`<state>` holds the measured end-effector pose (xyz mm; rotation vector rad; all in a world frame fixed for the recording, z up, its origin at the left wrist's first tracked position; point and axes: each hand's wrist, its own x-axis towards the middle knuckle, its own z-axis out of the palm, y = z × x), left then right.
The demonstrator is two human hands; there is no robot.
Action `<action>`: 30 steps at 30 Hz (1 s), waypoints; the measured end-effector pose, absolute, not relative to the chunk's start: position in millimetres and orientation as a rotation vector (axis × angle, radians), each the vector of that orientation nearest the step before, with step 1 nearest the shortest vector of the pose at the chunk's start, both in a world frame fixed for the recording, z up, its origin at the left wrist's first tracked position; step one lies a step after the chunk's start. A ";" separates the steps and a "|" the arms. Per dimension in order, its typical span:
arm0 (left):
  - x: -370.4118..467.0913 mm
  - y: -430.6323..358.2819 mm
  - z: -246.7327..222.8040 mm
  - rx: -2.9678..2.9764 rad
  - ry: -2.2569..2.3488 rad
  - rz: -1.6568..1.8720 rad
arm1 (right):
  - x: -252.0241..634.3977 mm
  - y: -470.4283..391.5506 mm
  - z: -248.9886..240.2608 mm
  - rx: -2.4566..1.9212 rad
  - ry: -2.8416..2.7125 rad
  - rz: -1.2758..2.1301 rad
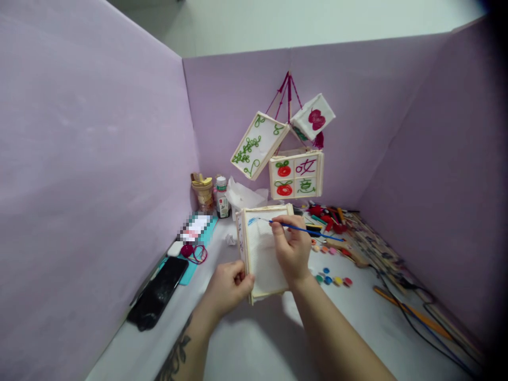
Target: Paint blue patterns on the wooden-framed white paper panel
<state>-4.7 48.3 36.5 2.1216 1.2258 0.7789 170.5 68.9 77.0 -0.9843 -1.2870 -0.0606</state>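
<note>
A wooden-framed box with white panels [266, 262] stands upright over the table, tilted slightly. Its lower left edge is gripped by my left hand [230, 286], the fingers curled round the frame. My right hand [292, 246] is closed on a thin blue paintbrush [313, 231], whose tip points left at the upper part of the white panel. Beside the tip is a small blue painted patch [252, 220]. More markings show on the box's narrow left side. Small pots of paint [328, 280] in blue, green, yellow and red lie right of my right hand.
Decorated boxes [257, 145] hang from purple cords at the back. On the left lie a black phone [159, 291] and magenta yarn [188, 251], with a bottle [223, 198] behind. Tools, cables and an orange-handled item [413, 312] line the right. Purple walls surround the table.
</note>
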 end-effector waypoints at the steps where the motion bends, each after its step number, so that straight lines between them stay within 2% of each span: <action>1: -4.8 48.3 36.3 2.122 1.225 0.776 | 170.5 68.7 77.5 -0.973 -1.306 -0.057; 30: -3.9 47.6 36.3 2.120 1.221 0.781 | 168.9 70.2 76.2 -0.941 -1.417 -0.098</action>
